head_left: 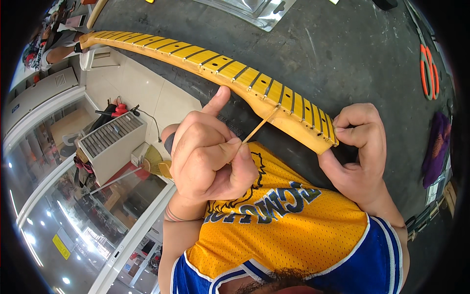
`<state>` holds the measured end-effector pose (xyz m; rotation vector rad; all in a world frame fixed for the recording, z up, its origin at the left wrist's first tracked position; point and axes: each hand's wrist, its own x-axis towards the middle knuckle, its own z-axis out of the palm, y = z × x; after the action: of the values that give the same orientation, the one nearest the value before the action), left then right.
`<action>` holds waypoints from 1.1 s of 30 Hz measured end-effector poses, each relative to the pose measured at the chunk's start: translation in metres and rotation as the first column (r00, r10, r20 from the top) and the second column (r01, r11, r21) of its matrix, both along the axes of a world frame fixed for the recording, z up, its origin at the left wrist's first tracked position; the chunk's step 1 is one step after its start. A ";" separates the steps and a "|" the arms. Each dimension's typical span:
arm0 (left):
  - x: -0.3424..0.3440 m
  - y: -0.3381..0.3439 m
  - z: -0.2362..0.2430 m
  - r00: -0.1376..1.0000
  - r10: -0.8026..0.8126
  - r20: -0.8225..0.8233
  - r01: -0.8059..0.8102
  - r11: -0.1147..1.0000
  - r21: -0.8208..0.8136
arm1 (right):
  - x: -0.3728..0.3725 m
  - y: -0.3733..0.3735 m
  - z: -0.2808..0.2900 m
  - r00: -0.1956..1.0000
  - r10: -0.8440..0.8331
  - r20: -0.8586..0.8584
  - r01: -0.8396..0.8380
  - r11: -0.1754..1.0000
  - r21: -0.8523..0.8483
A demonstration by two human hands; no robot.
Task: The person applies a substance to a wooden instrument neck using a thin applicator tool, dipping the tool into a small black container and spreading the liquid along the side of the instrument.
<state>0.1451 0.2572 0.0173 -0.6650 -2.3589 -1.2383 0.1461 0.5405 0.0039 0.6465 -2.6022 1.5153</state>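
A yellow guitar neck with dark frets and black dot inlays lies diagonally, its headstock end at the far left and its heel near me on the right. My left hand pinches a thin wooden stick between thumb and finger. The stick's tip touches the side edge of the neck by a fret end close to the heel. My left hand's other fingers are curled, with one digit pointing up beside the neck. Around the heel end, my right hand grips the neck between thumb and bent fingers.
The neck rests over a dark worktable. Orange-handled scissors and a purple cloth lie at the right. Clear plastic packaging is at the top. On the left, a grey slotted box stands on the floor, and another person's arm shows.
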 end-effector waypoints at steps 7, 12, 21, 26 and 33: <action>-0.001 -0.001 0.000 1.000 -0.002 -0.010 0.002 1.000 0.003 | 0.001 -0.001 0.000 1.000 -0.007 -0.005 0.007 1.000 -0.001; -0.001 0.000 0.000 1.000 -0.001 -0.013 0.001 1.000 -0.001 | 0.001 0.000 -0.001 1.000 0.000 -0.004 0.000 1.000 -0.005; -0.001 0.001 0.000 1.000 -0.001 -0.016 0.001 1.000 -0.016 | 0.000 0.000 0.000 1.000 -0.001 -0.008 0.001 1.000 0.002; 0.000 0.000 0.000 1.000 0.003 -0.016 -0.004 1.000 -0.013 | 0.001 -0.001 0.000 1.000 -0.004 -0.008 0.004 1.000 0.003; 0.001 0.000 -0.002 1.000 -0.001 -0.018 0.001 1.000 -0.009 | 0.001 0.000 0.000 1.000 -0.001 -0.008 0.001 1.000 0.002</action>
<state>0.1461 0.2572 0.0155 -0.6772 -2.3509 -1.2186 0.1468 0.5403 0.0035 0.6508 -2.5975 1.5072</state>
